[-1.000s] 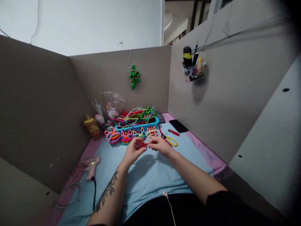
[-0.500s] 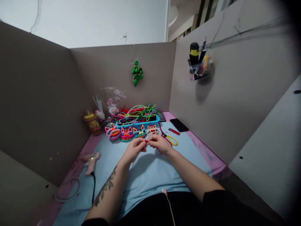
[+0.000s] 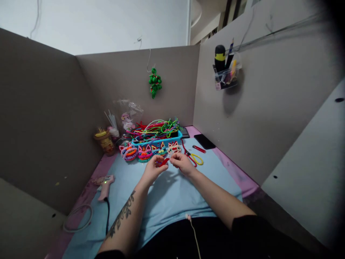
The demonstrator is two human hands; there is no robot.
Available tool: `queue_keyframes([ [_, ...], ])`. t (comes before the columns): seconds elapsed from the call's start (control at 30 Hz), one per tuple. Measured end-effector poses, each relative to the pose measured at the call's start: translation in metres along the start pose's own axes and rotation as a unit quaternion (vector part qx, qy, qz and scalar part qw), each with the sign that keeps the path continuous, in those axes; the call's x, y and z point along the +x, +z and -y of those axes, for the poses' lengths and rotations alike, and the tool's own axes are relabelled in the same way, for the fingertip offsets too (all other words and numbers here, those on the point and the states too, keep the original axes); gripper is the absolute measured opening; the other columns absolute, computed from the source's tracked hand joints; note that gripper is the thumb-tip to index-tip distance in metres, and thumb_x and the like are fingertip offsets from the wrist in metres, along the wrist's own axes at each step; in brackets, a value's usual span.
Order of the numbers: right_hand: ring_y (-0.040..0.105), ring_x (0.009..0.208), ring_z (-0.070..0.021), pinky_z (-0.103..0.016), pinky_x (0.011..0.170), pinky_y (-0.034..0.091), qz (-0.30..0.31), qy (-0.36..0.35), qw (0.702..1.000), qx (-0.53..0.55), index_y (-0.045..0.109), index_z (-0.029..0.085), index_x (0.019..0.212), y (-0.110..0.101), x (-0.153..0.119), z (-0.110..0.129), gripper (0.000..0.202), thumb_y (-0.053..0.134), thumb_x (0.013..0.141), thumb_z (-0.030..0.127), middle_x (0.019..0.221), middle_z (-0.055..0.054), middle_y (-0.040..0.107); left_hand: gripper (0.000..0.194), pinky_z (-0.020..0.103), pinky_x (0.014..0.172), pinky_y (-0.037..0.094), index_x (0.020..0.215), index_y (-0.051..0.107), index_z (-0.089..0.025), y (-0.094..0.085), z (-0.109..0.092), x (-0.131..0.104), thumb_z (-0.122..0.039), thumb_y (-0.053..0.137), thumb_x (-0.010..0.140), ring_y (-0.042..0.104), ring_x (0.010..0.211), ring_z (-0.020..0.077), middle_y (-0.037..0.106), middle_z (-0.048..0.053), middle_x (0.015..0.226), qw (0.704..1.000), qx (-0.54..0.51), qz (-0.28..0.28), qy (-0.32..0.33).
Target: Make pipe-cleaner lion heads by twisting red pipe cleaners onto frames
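Note:
A small red piece (image 3: 164, 162) lies between the thumb and fingers of my left hand (image 3: 154, 168). My right hand (image 3: 181, 163) is closed in a pinch at the upper right end of that piece, its fingertips close to my left ones. Just beyond my hands stand several colourful fuzzy animal heads, among them a purple and orange one (image 3: 129, 152), a pink one (image 3: 145, 153) and a white and red one (image 3: 174, 148). Beside my right hand lie yellow-and-red-handled pliers (image 3: 197, 159).
Behind the heads a blue basket (image 3: 156, 142) holds tangled coloured stems. A phone (image 3: 205, 141) and a red cutter (image 3: 199, 149) lie at the right. The pink glue gun (image 3: 106, 187) and its cord are at the left, a jar (image 3: 104, 143) farther back.
The fingers of my left hand have spread a little, and more of the red piece shows between my hands. The view has shifted slightly.

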State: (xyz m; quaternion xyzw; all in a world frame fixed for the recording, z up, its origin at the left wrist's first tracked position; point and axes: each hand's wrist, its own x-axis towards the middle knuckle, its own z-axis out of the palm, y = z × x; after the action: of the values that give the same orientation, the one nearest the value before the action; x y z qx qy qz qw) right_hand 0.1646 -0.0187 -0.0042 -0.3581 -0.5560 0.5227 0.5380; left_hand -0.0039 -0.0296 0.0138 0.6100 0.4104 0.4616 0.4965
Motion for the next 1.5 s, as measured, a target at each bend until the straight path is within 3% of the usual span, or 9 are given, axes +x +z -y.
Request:
queue_keyframes([
  [0.17,0.037,0.045,-0.0066,-0.021,0.044,0.026,-0.016,-0.002,1.000,0.014,0.052,0.016,0.067,0.001,-0.002,0.000,0.026,0.069,0.066,0.036,0.050,0.006,0.046,0.035,0.021,0.045,0.038,0.085,0.060,-0.012,0.002,0.003,-0.001,-0.039,0.069,0.064,0.056,0.055,0.0129,0.061,0.003,0.063,0.999,0.029,-0.015,-0.006],
  [0.3,0.039,0.047,-0.0072,-0.021,0.046,0.028,-0.017,-0.014,1.000,0.015,0.053,0.017,0.068,0.001,-0.002,0.000,0.026,0.070,0.065,0.036,0.053,0.006,0.048,0.032,0.020,0.042,0.035,0.081,0.062,-0.012,0.005,-0.001,-0.003,-0.041,0.067,0.067,0.053,0.049,0.0109,0.060,0.001,0.057,1.000,0.003,-0.001,-0.011],
  [0.57,0.041,0.049,-0.0079,-0.022,0.048,0.030,0.000,0.000,0.998,0.070,0.055,0.017,0.067,0.001,-0.002,0.001,0.032,0.076,0.058,0.040,0.054,0.005,0.051,0.035,0.018,0.038,0.021,0.070,0.058,-0.013,0.005,-0.005,-0.004,-0.048,0.064,0.070,0.035,0.039,0.0033,0.055,-0.001,0.056,0.990,-0.095,0.076,-0.074],
  [0.93,0.044,0.048,-0.0088,-0.022,0.048,0.029,0.038,0.012,0.990,0.139,0.057,0.018,0.075,0.003,-0.003,-0.001,0.038,0.079,0.055,0.042,0.056,0.003,0.056,0.038,0.017,0.038,0.018,0.076,0.055,-0.012,0.008,-0.006,-0.008,-0.051,0.059,0.075,0.030,0.039,0.0014,0.049,-0.002,0.059,0.973,-0.126,0.162,-0.105],
  [1.23,0.043,0.051,-0.0082,-0.022,0.049,0.032,0.002,-0.021,0.998,0.060,0.060,0.017,0.068,0.002,-0.006,0.006,0.027,0.075,0.060,0.038,0.059,0.002,0.055,0.043,0.018,0.039,0.030,0.073,0.054,-0.014,0.013,-0.005,-0.005,-0.057,0.054,0.074,0.044,0.045,0.0061,0.058,0.002,0.067,0.995,-0.024,0.092,-0.043],
  [1.5,0.053,0.065,-0.0120,-0.025,0.061,0.042,0.018,-0.074,0.996,0.038,0.063,0.017,0.068,0.005,-0.005,-0.001,0.019,0.073,0.064,0.032,0.072,0.000,0.059,0.040,0.019,0.040,0.027,0.065,0.056,-0.014,0.013,-0.001,-0.003,-0.053,0.054,0.076,0.040,0.042,0.0064,0.051,-0.001,0.052,0.999,0.011,0.050,-0.014],
])
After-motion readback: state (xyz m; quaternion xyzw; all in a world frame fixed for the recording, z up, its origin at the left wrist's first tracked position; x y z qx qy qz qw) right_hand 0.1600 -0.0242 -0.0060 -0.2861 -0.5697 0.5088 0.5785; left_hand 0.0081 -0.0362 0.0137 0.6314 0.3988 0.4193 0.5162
